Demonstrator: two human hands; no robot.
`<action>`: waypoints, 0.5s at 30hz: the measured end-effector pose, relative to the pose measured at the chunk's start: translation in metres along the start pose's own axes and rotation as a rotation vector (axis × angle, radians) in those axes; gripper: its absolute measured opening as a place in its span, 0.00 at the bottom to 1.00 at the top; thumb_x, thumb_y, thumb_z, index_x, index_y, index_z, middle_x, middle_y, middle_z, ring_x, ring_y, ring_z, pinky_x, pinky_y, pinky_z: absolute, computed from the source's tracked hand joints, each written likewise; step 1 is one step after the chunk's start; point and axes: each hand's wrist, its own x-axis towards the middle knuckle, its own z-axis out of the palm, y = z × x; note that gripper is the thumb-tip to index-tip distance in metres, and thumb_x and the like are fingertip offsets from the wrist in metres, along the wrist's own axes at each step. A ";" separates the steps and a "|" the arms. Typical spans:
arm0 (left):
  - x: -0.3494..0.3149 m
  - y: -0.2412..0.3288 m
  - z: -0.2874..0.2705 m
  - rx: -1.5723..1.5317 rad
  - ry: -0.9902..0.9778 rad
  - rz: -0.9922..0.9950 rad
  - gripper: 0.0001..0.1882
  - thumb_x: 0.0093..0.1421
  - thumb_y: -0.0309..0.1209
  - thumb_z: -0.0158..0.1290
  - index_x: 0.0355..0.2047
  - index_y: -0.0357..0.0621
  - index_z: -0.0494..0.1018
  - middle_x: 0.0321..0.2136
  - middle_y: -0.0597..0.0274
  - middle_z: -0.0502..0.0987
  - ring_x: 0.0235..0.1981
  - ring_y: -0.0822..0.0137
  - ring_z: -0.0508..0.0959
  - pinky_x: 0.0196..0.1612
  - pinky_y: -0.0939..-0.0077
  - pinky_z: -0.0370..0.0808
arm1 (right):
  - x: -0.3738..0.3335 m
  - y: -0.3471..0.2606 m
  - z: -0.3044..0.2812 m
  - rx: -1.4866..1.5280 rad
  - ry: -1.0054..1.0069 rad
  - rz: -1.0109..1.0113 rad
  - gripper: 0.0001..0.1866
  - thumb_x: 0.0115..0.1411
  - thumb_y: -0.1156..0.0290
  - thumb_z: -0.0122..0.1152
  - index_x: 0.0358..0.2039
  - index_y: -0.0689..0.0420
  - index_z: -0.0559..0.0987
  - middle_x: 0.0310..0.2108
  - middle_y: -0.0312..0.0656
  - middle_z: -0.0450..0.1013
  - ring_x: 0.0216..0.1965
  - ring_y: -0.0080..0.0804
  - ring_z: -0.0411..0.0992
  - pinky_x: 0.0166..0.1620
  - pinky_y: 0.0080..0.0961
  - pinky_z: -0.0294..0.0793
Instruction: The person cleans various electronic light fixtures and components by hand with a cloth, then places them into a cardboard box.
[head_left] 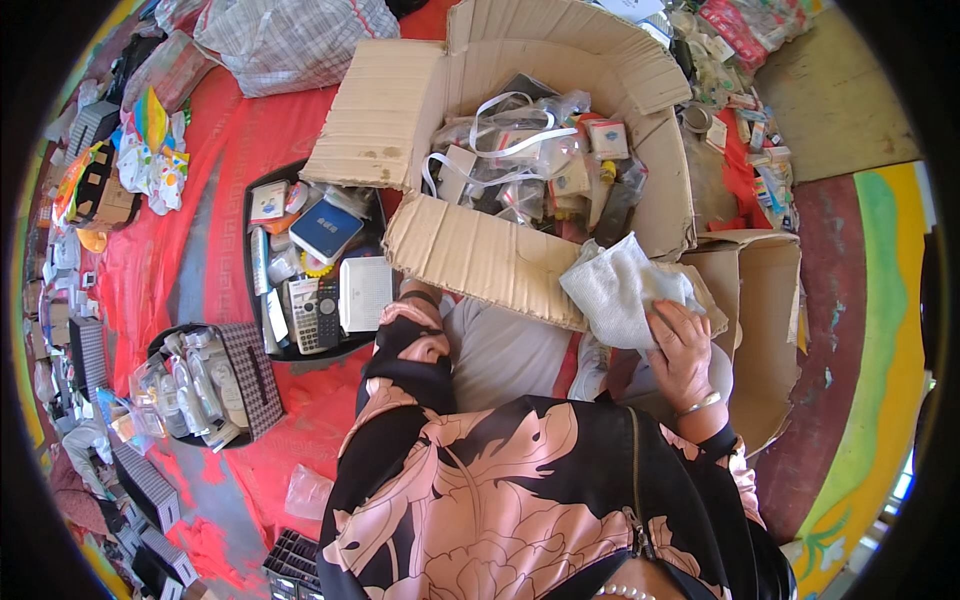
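Observation:
My right hand is at the near right corner of a large open cardboard box, its fingers closed on a crumpled white cloth. The cloth lies partly over the box's front flap. My left forearm reaches up to the left of my lap, and only a bit of my left hand shows beside the flap; its fingers are hidden. Inside the box are clear plastic bags, small cartons and a loose white strap.
Left of the box, a black tray holds a calculator, a remote control and a blue box. A checked bin of packaged goods stands nearer. Another cardboard box is on the right. Red sheeting covers the floor.

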 end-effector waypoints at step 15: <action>-0.256 0.192 -0.056 0.357 -0.034 0.973 0.12 0.61 0.24 0.43 0.42 0.36 0.73 0.42 0.60 0.70 0.41 0.71 0.71 0.41 0.79 0.72 | -0.003 -0.008 -0.005 0.065 0.089 -0.014 0.21 0.40 0.74 0.60 0.40 0.57 0.75 0.44 0.45 0.70 0.47 0.43 0.67 0.49 0.37 0.63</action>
